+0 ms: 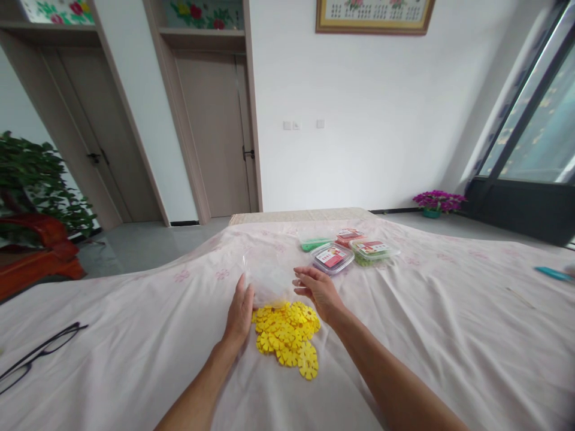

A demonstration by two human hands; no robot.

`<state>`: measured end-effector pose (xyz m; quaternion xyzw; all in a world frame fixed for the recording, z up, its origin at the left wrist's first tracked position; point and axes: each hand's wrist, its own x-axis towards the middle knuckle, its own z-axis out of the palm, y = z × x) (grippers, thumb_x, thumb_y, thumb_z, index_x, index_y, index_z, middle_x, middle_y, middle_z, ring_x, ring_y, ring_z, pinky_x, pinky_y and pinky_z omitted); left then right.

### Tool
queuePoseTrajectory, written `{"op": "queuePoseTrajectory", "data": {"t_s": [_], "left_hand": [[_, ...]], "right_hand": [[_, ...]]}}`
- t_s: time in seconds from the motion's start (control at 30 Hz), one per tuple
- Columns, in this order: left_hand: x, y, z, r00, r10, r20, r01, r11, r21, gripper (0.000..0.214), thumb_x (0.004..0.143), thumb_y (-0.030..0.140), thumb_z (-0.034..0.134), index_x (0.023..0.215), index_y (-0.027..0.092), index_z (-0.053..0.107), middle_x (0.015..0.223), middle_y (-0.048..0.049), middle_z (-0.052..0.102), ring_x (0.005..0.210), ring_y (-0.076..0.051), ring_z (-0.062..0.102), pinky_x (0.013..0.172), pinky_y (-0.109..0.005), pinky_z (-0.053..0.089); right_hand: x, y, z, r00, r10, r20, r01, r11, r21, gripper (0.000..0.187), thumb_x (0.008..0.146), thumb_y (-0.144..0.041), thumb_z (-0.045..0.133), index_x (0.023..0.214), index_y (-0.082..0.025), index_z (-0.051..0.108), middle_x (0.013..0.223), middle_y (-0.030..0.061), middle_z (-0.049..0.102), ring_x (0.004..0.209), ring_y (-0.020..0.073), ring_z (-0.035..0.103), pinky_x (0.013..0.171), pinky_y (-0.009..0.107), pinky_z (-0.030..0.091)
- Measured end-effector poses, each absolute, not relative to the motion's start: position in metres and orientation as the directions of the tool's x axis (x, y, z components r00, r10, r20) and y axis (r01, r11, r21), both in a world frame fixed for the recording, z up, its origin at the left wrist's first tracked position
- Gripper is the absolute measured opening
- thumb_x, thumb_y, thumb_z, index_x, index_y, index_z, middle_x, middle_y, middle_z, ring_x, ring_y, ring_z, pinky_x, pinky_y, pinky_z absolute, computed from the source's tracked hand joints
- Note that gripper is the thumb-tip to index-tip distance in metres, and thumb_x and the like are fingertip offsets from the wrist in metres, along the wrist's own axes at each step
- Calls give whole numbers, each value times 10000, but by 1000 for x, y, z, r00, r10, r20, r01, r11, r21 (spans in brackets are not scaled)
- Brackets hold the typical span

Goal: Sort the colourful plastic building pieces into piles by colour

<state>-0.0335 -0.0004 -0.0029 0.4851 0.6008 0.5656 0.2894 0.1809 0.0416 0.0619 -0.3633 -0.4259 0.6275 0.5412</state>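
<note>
A heap of yellow snowflake-shaped plastic discs (pixel 290 336) lies on the pale pink flowered sheet (pixel 135 347). Just behind the heap stands a clear plastic container (pixel 266 276), tipped over it. My left hand (pixel 240 312) rests on edge against the left side of the heap, fingers straight and together, touching the container's base. My right hand (pixel 317 288) hovers at the right of the container, fingers loosely curled and apart, holding nothing that I can see.
Several lidded clear boxes (pixel 332 257) with red labels and a green lid (pixel 314 243) sit further back. Black glasses (pixel 40 353) lie at the left. A teal object (pixel 553 273) lies at the far right. Doors, a potted plant and a glass door stand beyond.
</note>
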Motion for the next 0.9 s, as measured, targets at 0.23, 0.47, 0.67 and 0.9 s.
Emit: {"op": "queuePoseTrajectory", "data": {"t_s": [0.23, 0.47, 0.67, 0.9], "left_hand": [[-33, -2, 8, -399, 915, 58, 113, -13, 993, 691, 935, 643, 394, 1493, 235, 396, 1227, -112, 643, 846, -186, 687, 688, -299, 542], [-59, 11, 11, -510, 846, -158, -118, 113, 987, 497, 928, 554, 455, 1272, 201, 521, 1024, -73, 653, 650, -139, 668, 579, -261, 503], [-102, 16, 21, -597, 755, -270, -189, 194, 963, 371, 924, 441, 529, 1196, 189, 523, 893, -15, 571, 577, -121, 640, 506, -231, 487], [-133, 19, 17, -678, 699, -229, -225, 99, 969, 329, 907, 369, 581, 1166, 172, 529, 898, -22, 553, 604, -124, 632, 533, -263, 533]], "right_hand": [[180, 36, 62, -198, 975, 106, -359, 29, -933, 475, 817, -473, 705, 1237, -253, 685, 1380, 108, 598, 1064, 261, 677, 635, 307, 610], [191, 53, 37, -31, 999, 43, -221, 35, -975, 382, 820, -417, 655, 1134, -206, 708, 1273, 109, 653, 914, 217, 702, 572, 245, 546], [199, 69, 13, 86, 994, -61, -173, -45, -984, 291, 710, -279, 675, 984, -195, 730, 1127, 94, 692, 813, 186, 682, 524, 229, 517], [194, 69, 6, 73, 997, -8, -82, -2, -997, 318, 651, -238, 634, 943, -148, 722, 789, 61, 687, 690, 159, 650, 528, 220, 501]]}}
